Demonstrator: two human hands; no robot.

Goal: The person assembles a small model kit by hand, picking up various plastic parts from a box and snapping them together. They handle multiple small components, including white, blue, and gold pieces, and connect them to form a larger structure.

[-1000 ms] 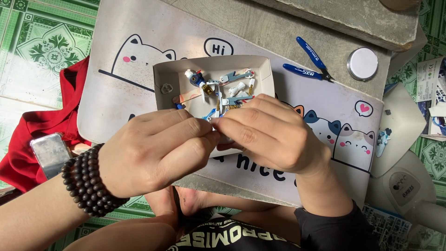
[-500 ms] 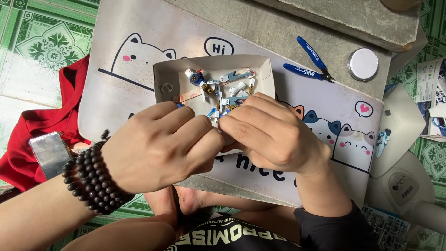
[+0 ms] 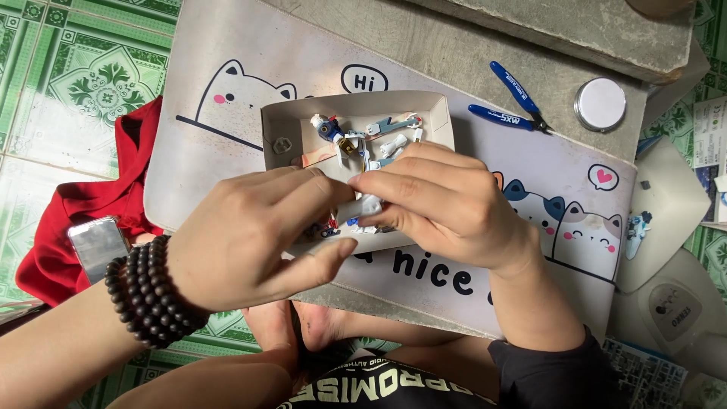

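While over the tray [image 3: 282, 125] | both hands [image 3: 250, 235] [image 3: 447, 201] pinch a small white part [image 3: 362, 208]

So the tray [image 3: 432, 113] sits on the mat [image 3: 227, 159], small parts [image 3: 371, 140] inside it. Both hands meet over its near edge, left hand [image 3: 242, 235] beside right hand [image 3: 447, 201], pinching a small piece [image 3: 362, 207] between them. Cutters [image 3: 511, 106] lie right of the tray, tin [image 3: 600, 104] further right. Phone [image 3: 97, 247] on the cloth [image 3: 83, 204], left of the mat
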